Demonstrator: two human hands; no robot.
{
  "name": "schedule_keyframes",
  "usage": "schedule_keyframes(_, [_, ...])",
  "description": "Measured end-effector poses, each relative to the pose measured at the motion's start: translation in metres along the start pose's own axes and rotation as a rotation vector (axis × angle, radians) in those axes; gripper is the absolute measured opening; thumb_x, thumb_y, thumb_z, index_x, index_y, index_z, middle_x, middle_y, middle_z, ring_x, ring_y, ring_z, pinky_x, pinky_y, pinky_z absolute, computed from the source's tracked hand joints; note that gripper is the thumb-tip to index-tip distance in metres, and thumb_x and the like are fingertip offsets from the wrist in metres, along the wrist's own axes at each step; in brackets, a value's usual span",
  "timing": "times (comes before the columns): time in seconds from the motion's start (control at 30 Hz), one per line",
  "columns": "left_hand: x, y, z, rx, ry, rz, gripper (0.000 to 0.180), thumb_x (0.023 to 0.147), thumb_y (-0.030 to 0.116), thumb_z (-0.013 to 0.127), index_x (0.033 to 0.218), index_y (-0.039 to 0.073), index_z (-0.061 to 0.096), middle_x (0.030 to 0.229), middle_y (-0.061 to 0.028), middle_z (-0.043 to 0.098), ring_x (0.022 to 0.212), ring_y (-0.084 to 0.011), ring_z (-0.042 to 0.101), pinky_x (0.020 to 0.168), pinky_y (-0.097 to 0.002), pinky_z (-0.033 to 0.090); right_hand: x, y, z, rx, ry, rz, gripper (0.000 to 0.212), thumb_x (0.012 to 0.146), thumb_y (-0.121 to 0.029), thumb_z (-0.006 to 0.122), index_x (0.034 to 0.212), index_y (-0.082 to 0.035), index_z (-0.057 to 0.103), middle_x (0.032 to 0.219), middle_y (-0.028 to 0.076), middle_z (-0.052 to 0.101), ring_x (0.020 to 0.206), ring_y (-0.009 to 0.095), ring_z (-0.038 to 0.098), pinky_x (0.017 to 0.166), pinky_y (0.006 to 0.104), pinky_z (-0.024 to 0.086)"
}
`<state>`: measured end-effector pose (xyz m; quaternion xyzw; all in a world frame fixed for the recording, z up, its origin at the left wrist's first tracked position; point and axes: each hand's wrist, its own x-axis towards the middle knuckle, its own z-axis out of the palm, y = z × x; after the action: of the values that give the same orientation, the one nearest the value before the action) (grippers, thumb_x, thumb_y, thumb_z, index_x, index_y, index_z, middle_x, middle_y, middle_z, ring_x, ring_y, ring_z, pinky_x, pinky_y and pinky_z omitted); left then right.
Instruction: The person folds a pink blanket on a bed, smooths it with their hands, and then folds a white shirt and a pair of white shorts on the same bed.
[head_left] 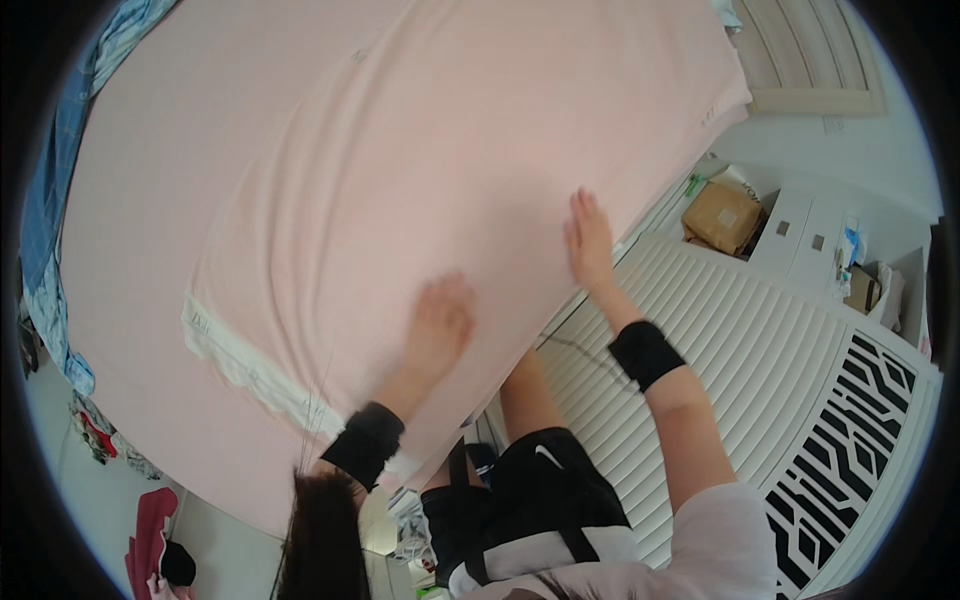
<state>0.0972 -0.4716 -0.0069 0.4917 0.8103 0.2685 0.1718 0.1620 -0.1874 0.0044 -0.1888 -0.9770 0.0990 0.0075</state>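
A pale pink blanket (450, 170) with a white ruffled edge (250, 370) lies over a pink bed sheet (180, 200). Long soft folds run along the blanket's left part, while the stretch between my hands looks smooth. My right hand (590, 235) rests by the blanket's right side with its fingers stretched out and nothing in them. Lower and to the left, my left hand (440, 325) is over the blanket, smeared by motion, so its finger shape is unclear. Both wrists wear black bands.
Blue patterned bedding (60, 200) hangs along the far left rim. Right of the bed stands a white slatted panel (690, 330) with a black geometric strip. Beyond it are a cardboard box (722, 215) and white drawers (790, 235). Pink clothing (150, 540) is at the lower left.
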Motion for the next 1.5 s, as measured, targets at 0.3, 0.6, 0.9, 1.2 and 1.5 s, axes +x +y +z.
schedule_keyframes(0.3, [-0.086, 0.084, 0.052, -0.255, -0.508, 0.380, 0.017, 0.077, 0.020, 0.052, 0.078, 0.004, 0.059, 0.074, -0.0074, 0.059, 0.087, -0.0251, 0.054, 0.101, -0.0386, 0.028, -0.231, 0.039, 0.049, 0.280, -0.748, 0.009, 0.034, 0.086, -0.022, 0.049, 0.115, -0.004, 0.052, 0.119, 0.019, 0.050, 0.108, 0.036, 0.046, 0.090, 0.0404, 0.038])
schedule_keyframes(0.6, [-0.035, 0.159, 0.029, -0.231, -0.426, -0.095, 0.019, 0.071, 0.007, 0.056, 0.089, 0.004, 0.060, 0.090, -0.0109, 0.058, 0.090, -0.0291, 0.051, 0.087, -0.0380, 0.039, -0.154, 0.115, 0.021, 0.887, -0.722, 0.962, 0.034, 0.087, -0.025, 0.046, 0.099, 0.005, 0.059, 0.083, 0.013, 0.064, 0.078, 0.021, 0.061, 0.073, 0.0333, 0.047])
schedule_keyframes(0.9, [0.151, 0.181, 0.032, -0.305, -0.134, -0.258, 0.020, 0.075, 0.013, 0.053, 0.091, 0.003, 0.059, 0.089, -0.0153, 0.057, 0.083, -0.0354, 0.053, 0.075, -0.0416, 0.044, -0.013, 0.177, -0.008, 0.645, -0.202, 0.729, 0.033, 0.082, -0.028, 0.052, 0.099, 0.000, 0.058, 0.087, 0.013, 0.063, 0.080, 0.026, 0.060, 0.071, 0.0333, 0.046])
schedule_keyframes(1.2, [0.160, 0.122, 0.026, -0.284, -0.172, -0.674, 0.020, 0.081, 0.019, 0.050, 0.094, 0.008, 0.060, 0.090, -0.0133, 0.061, 0.084, -0.0306, 0.058, 0.073, -0.0393, 0.046, 0.084, 0.231, -0.126, 0.539, -0.074, 0.681, 0.039, 0.080, -0.024, 0.058, 0.111, -0.001, 0.050, 0.097, 0.011, 0.060, 0.087, 0.023, 0.058, 0.075, 0.0335, 0.046])
schedule_keyframes(1.5, [0.093, 0.123, 0.045, -0.201, -0.639, -0.925, 0.026, 0.078, 0.030, 0.050, 0.090, 0.010, 0.061, 0.085, -0.0120, 0.064, 0.081, -0.0309, 0.060, 0.071, -0.0412, 0.047, 0.183, 0.304, -0.099, 0.523, 0.291, 0.468, 0.045, 0.074, -0.017, 0.065, 0.112, 0.000, 0.048, 0.103, 0.014, 0.056, 0.097, 0.028, 0.053, 0.082, 0.0363, 0.043])
